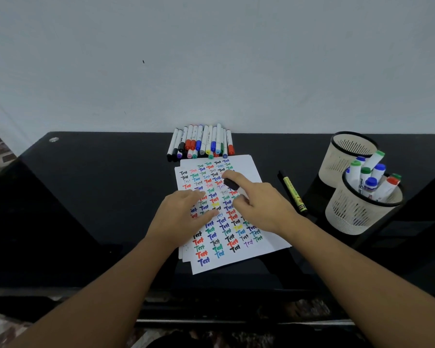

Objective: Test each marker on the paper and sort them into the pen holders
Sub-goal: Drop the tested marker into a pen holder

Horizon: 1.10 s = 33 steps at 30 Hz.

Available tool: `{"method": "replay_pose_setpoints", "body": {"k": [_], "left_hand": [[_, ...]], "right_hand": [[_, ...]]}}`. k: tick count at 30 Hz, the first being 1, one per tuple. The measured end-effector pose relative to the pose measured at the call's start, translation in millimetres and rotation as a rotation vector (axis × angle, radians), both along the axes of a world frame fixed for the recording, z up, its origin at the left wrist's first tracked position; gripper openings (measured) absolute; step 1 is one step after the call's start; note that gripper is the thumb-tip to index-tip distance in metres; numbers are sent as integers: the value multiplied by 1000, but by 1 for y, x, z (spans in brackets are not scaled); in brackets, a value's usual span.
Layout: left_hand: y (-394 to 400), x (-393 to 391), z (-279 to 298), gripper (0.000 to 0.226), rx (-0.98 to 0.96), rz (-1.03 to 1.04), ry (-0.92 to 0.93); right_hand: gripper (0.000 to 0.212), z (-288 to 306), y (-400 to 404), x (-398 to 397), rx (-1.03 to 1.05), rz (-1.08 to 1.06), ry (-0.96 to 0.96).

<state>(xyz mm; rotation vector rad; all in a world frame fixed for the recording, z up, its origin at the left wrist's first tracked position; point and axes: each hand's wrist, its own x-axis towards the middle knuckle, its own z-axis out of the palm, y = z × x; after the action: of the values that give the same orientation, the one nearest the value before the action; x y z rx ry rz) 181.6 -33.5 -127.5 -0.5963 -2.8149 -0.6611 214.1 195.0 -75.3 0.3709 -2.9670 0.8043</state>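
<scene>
- I see the paper (236, 257) in the middle of the frame, on the black table (86, 197); it is a small stack of sheets, and the top one is full of the word "Test" in many colours.
- My left hand (181, 217) lies flat on the left half of the paper, fingers straight and spread a little, gripping nothing.
- My right hand (259, 204) is over the right half of the paper. Its fingers pinch a marker with a black cap (231, 184), and the black end points to the upper left, just above the written rows.
- A row of markers (201, 143) lies at the top centre, against the wall (211, 59), and their capped ends touch the upper edge of the paper.
- A yellow and black marker (293, 194) lies alone on the table, right of the paper.
- At the right of the frame stand two pen holders. The near holder (357, 212) keeps several thick markers with blue, green and red caps. The far holder (337, 159) stands behind it, touching it; I cannot tell what is inside.
</scene>
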Motion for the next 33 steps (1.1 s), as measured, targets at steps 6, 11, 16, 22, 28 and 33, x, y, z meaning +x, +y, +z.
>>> {"method": "replay_pose_setpoints", "body": {"k": [6, 11, 16, 22, 28, 33], "left_hand": [[0, -2, 0, 75, -14, 5, -24], [-3, -2, 1, 80, 62, -24, -111], [-5, 6, 5, 94, -137, -68, -230], [-12, 20, -3, 101, -309, -75, -218], [-11, 20, -3, 103, -291, -66, -209], [-11, 20, -4, 102, -301, -68, -203]], "right_hand": [[58, -7, 1, 7, -79, -35, -30], [57, -7, 5, 13, -298, -70, -87], [38, 1, 12, 24, -553, -168, -164], [17, 2, 17, 36, -610, -217, -99], [38, 23, 27, 68, -371, -343, 99], [24, 49, 53, 94, -241, -388, 307]]}}
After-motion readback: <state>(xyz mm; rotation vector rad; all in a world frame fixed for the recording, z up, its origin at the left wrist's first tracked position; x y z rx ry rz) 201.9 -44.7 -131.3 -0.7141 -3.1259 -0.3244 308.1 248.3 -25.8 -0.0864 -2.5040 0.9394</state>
